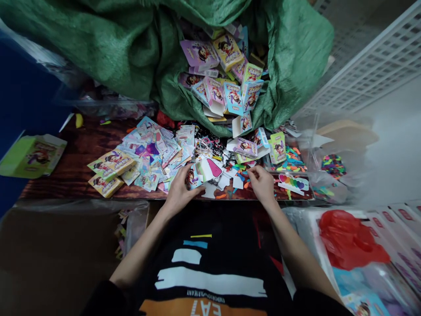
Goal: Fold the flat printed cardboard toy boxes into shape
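My left hand (179, 188) is closed around a small blue printed card box (192, 179) near the table's front edge. At the box's right end, a white card with a pink shape (214, 168) shows; I cannot tell whether it is partly inside. My right hand (264, 184) has thumb and forefinger pinched together, low over small bright coloured pieces (239, 170). Anything between those fingertips is too small to make out. Left of my left hand lies a heap of printed cards (158, 147). White rubber bands or loops (204, 145) lie between and beyond my hands.
A green woven sack (131, 52) full of small boxes (227, 50) spills onto the wooden table (70, 151). Yellow boxes (115, 163) are stacked left. Clear bins with coloured pieces (292, 159) stand right. A red plastic bag (348, 237) lies lower right, below a white perforated basket (368, 61).
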A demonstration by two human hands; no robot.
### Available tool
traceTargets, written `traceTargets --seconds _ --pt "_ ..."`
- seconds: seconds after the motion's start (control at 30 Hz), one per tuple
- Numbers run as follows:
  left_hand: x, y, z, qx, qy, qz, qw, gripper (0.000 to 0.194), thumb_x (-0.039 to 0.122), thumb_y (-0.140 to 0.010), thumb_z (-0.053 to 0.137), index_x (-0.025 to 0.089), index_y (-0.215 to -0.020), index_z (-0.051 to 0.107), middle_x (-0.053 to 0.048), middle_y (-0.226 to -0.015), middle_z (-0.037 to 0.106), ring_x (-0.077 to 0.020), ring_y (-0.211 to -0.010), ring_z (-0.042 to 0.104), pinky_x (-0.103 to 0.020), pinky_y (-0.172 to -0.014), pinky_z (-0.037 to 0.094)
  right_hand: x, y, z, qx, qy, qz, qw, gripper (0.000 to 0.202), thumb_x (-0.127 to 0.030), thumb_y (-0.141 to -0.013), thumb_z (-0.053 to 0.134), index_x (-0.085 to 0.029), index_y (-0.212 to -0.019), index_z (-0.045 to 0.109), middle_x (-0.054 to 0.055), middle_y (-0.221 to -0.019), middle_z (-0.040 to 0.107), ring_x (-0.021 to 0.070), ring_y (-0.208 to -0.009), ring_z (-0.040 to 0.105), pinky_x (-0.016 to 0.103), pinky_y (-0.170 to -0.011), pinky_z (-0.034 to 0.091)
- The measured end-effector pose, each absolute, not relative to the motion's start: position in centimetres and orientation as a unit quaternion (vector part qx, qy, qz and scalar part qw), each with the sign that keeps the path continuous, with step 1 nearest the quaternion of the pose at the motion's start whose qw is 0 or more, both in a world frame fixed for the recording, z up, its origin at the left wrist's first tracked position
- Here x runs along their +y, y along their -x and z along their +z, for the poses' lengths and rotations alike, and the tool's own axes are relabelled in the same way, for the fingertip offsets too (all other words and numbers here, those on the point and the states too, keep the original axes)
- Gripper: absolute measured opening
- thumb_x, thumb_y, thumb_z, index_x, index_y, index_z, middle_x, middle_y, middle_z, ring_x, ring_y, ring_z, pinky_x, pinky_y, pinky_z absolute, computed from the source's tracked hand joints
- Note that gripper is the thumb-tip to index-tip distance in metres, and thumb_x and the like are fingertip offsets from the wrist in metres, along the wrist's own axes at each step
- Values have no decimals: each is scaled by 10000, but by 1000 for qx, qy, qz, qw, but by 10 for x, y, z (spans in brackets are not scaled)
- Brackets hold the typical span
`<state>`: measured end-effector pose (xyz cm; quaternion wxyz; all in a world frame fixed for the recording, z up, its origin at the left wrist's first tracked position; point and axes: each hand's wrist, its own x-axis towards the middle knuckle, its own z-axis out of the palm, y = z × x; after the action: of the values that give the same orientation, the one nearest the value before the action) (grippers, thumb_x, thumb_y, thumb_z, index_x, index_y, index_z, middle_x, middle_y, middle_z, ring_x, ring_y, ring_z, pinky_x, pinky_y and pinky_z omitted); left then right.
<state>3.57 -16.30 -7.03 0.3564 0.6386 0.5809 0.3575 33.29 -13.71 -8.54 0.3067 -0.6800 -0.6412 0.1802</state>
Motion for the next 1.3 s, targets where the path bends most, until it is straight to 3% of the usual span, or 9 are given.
traceTargets --seconds 0.17,0.33,0.43,0.57,0.7,0.93,1.13,1.2,1.3 --pt "-165 -37 -68 572 -650 348 358 723 341 -723 802 231 -1361 481 -100 -1341 586 -292 -1280 542 -433 -1078 439 -133 -315 -91 -698 668 118 229 225 -271 -902 489 -218 -946 704 89 -957 726 260 -840 662 347 -713 450" --pt "-165 -34 -69 563 -656 350 362 719 361 -736 793 224 -1366 473 -109 -1348 581 -299 -1300 528 -443 -1094 420 -124 -305 -96 -706 694 86 111 254 -212 -895 527 -211 -1064 716 120 -975 745 273 -798 673 338 -648 421" --pt "-166 -32 -72 568 -650 353 360 735 363 -723 805 227 -1366 476 -108 -1345 582 -300 -1293 535 -441 -1084 429 -120 -312 -97 -697 691 106 159 201 -221 -875 535 -207 -916 731 107 -950 757 260 -809 677 330 -679 439" --pt "-167 -29 -77 575 -646 354 357 745 358 -721 809 227 -1376 479 -111 -1359 575 -301 -1298 533 -436 -1084 430 -121 -334 -95 -629 681 197 320 224 -356 -835 574 -194 -798 725 75 -841 752 239 -769 664 336 -715 476" --pt "-167 -28 -78 574 -647 356 354 738 359 -732 804 236 -1383 479 -106 -1353 582 -301 -1291 540 -435 -1076 438 -124 -352 -85 -539 677 313 392 287 -472 -770 646 -193 -765 715 18 -672 670 192 -628 595 305 -603 453" --pt "-167 -30 -78 572 -649 358 351 762 341 -718 818 228 -1388 473 -105 -1360 579 -292 -1291 541 -423 -1076 441 -142 -349 -80 -617 669 280 307 251 -423 -781 660 -203 -660 670 28 -701 621 181 -652 561 309 -640 431" --pt "-169 -30 -78 568 -656 345 358 757 330 -728 811 241 -1396 466 -96 -1347 586 -294 -1281 545 -428 -1068 447 -153 -327 -95 -682 706 135 135 119 -232 -853 562 -207 -878 676 90 -991 665 217 -791 598 296 -627 384" --pt "-169 -30 -77 568 -657 345 357 750 330 -732 807 239 -1394 464 -98 -1352 580 -296 -1288 540 -429 -1067 446 -150 -324 -96 -685 707 129 124 123 -218 -868 530 -203 -845 649 95 -985 660 211 -772 588 295 -612 368" --pt "-169 -29 -76 571 -656 347 351 741 328 -733 804 235 -1385 464 -99 -1348 579 -299 -1287 541 -433 -1063 449 -141 -328 -93 -649 713 185 190 104 -258 -818 572 -205 -730 592 70 -843 635 197 -709 561 293 -603 370"
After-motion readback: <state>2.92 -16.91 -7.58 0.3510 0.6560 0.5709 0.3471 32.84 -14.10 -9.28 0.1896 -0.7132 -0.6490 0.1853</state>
